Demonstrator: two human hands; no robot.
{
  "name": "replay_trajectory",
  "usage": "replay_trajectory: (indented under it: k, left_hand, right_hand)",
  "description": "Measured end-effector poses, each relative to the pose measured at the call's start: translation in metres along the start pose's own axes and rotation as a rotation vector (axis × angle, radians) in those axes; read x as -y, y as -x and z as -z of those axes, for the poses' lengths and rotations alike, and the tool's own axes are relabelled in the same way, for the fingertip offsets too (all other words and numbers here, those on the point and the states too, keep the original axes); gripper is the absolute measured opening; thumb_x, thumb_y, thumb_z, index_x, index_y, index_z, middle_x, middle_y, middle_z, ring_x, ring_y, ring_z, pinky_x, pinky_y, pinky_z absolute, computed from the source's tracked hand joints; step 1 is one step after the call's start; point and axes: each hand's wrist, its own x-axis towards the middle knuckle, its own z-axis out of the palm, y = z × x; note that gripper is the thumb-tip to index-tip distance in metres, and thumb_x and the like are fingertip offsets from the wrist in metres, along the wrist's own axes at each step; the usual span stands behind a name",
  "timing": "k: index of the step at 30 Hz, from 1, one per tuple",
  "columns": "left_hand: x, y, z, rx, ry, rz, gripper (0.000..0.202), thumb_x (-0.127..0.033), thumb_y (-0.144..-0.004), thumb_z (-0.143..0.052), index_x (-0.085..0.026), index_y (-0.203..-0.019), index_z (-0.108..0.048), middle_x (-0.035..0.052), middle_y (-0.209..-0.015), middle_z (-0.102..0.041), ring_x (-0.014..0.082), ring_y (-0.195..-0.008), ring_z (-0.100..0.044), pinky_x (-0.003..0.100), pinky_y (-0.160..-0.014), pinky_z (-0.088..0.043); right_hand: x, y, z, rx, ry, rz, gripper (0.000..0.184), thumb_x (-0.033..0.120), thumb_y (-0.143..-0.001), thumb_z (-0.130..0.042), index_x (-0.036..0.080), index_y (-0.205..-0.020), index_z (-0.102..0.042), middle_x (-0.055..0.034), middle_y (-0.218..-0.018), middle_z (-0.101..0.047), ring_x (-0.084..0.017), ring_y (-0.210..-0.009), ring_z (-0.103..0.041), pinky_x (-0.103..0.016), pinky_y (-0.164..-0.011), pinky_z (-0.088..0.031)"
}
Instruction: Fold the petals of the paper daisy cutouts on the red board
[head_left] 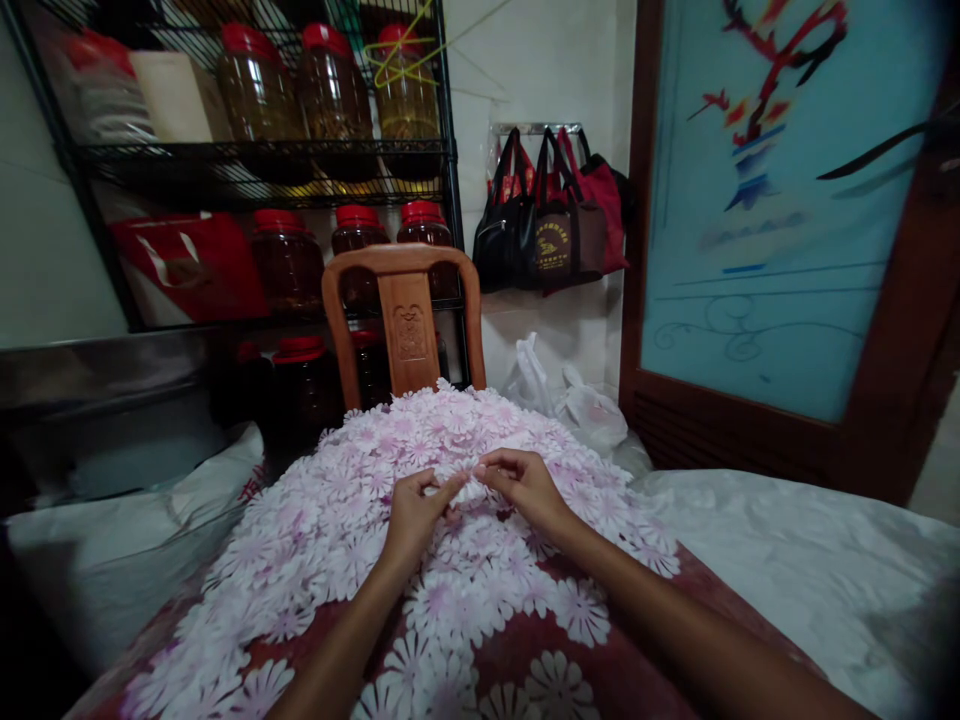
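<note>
A big heap of white-and-pink fabric flowers covers a dark red cloth in front of me. My left hand and my right hand meet over the middle of the heap. Both are closed in a pinch on one flower piece held between their fingertips. Both forearms reach in from the bottom edge.
A wooden chair back stands just behind the heap. Behind it is a black wire rack with red-lidded jars. Bags hang on the wall, white plastic bags lie below. A wood-framed painted panel is at the right.
</note>
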Motion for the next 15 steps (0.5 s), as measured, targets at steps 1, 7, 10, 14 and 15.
replay_trajectory:
  k: [1,7,10,14,15]
  left_hand:
    - [0.0,0.0,0.0,-0.014,-0.007,0.003,0.051,-0.056,-0.067,-0.078,-0.015,-0.059,-0.05,-0.004,-0.043,-0.049,0.0068,-0.039,-0.044,0.017,-0.042,-0.032]
    - [0.01,-0.006,0.006,-0.107,0.02,-0.005,0.058,-0.064,-0.081,-0.058,-0.017,-0.051,-0.042,-0.0043,-0.041,-0.039,0.0065,-0.039,-0.036,0.019,-0.043,-0.029]
    - [0.011,-0.011,0.012,-0.078,0.044,-0.066,0.034,-0.046,-0.072,-0.076,-0.017,-0.086,-0.067,0.0025,-0.085,-0.069,0.0113,-0.076,-0.06,0.017,-0.066,-0.046]
    - [0.009,-0.011,0.013,0.088,0.043,-0.101,0.063,-0.033,-0.061,-0.085,-0.023,-0.12,-0.065,0.0041,-0.128,-0.063,0.0171,-0.116,-0.057,0.02,-0.088,-0.049]
    - [0.01,-0.011,0.012,0.136,0.038,-0.102,0.054,-0.036,-0.064,-0.083,-0.021,-0.114,-0.068,0.0047,-0.12,-0.066,0.0173,-0.11,-0.059,0.021,-0.084,-0.05]
  right_hand:
    - [0.0,0.0,0.0,-0.005,-0.004,0.003,0.041,0.047,-0.068,-0.078,0.012,-0.087,-0.069,0.0007,-0.065,-0.055,-0.006,-0.053,-0.041,-0.019,-0.047,-0.03]
    - [0.003,-0.002,0.0,-0.094,-0.024,0.021,0.045,0.051,-0.067,-0.078,0.01,-0.084,-0.068,-0.002,-0.072,-0.059,-0.007,-0.059,-0.045,-0.02,-0.053,-0.032]
    - [0.006,-0.002,0.001,-0.108,-0.026,0.021,0.045,0.052,-0.069,-0.076,0.011,-0.086,-0.068,-0.0016,-0.071,-0.058,-0.007,-0.058,-0.044,-0.021,-0.053,-0.034]
    - [0.005,-0.002,0.001,-0.081,-0.01,0.031,0.045,0.051,-0.067,-0.078,0.011,-0.084,-0.068,-0.0021,-0.073,-0.06,-0.008,-0.06,-0.046,-0.021,-0.055,-0.035]
    - [0.004,-0.001,0.0,-0.069,-0.003,0.032,0.044,0.051,-0.067,-0.078,0.011,-0.083,-0.068,-0.002,-0.072,-0.059,-0.008,-0.059,-0.046,-0.021,-0.054,-0.035]
